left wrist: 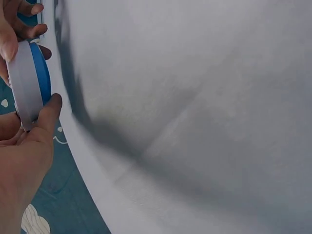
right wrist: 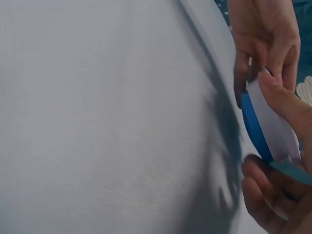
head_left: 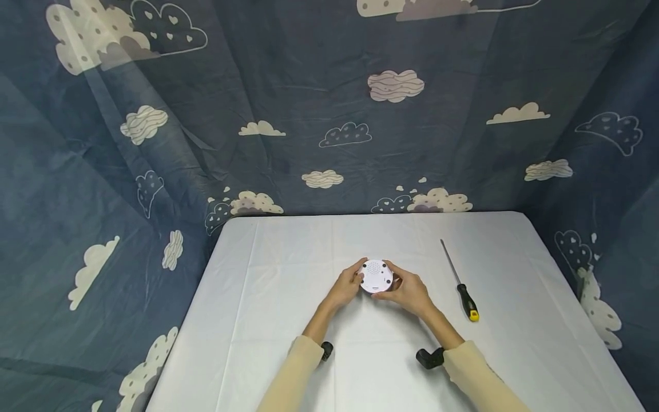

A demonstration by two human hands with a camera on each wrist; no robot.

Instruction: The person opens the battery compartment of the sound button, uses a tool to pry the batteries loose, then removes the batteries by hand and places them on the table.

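Observation:
Both hands hold a small round device (head_left: 376, 277) above the white table, its white face turned toward the head camera. That face carries a patch of small holes and several dark round spots near its rim. The wrist views show a white side wall (left wrist: 25, 83) and a blue opposite side (right wrist: 254, 126). My left hand (head_left: 345, 288) pinches the device's left edge between thumb and fingers. On the opposite edge, my right hand (head_left: 410, 293) grips it with the thumb low and fingers above. Part of the rim is hidden behind the fingers.
A screwdriver (head_left: 467, 302) with a black and yellow handle lies on the table (head_left: 288, 252), right of the hands, shaft pointing away. Black wrist gear (head_left: 429, 359) sticks out by the right sleeve. A dark cloud-patterned cloth (head_left: 309, 154) hangs behind and at both sides.

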